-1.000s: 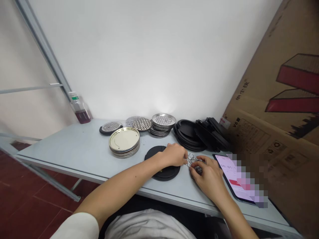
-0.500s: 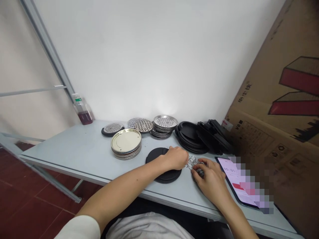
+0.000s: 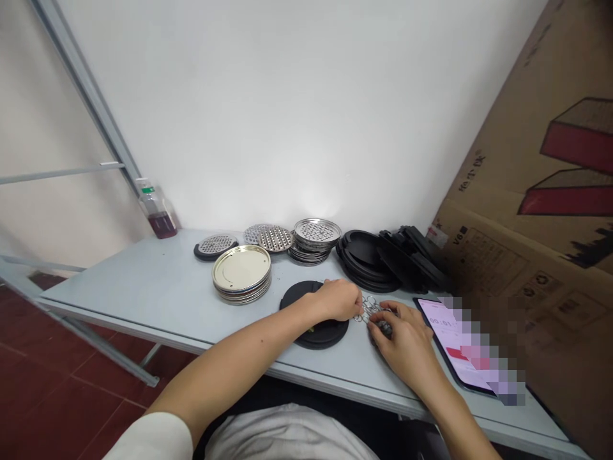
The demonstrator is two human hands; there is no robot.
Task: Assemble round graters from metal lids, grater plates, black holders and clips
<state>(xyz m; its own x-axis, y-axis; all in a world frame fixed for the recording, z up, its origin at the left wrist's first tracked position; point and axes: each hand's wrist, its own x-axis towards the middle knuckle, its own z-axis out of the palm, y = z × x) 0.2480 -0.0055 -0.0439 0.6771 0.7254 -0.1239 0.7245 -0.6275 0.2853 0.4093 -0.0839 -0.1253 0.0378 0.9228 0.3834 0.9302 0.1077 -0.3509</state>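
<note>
**Small metal rings [image 3: 370,309] above a grey worktop [image 3: 143,287]**

The rings form a loose, silvery, linked-looking cluster right of centre on the worktop, between the two hands. The left hand [image 3: 338,301] reaches in from the lower left, palm down, its fingers curled and its fingertips at the cluster's left end. It lies above a black disc [image 3: 330,335], which it partly covers. The right hand [image 3: 405,340] comes in from the lower right with its fingers bent and closed on a dark piece [image 3: 384,328] at the cluster's right end. The left fingertips are hidden behind the hand, so its grip cannot be told. How the rings join, and whether they touch the worktop, is too small to make out. Stacks of gold lids [image 3: 242,271], perforated metal discs [image 3: 316,232] and black rings [image 3: 361,248] stand towards the rear edge. A phone [image 3: 443,326] lies at the right, its screen partly pixelated.
</note>
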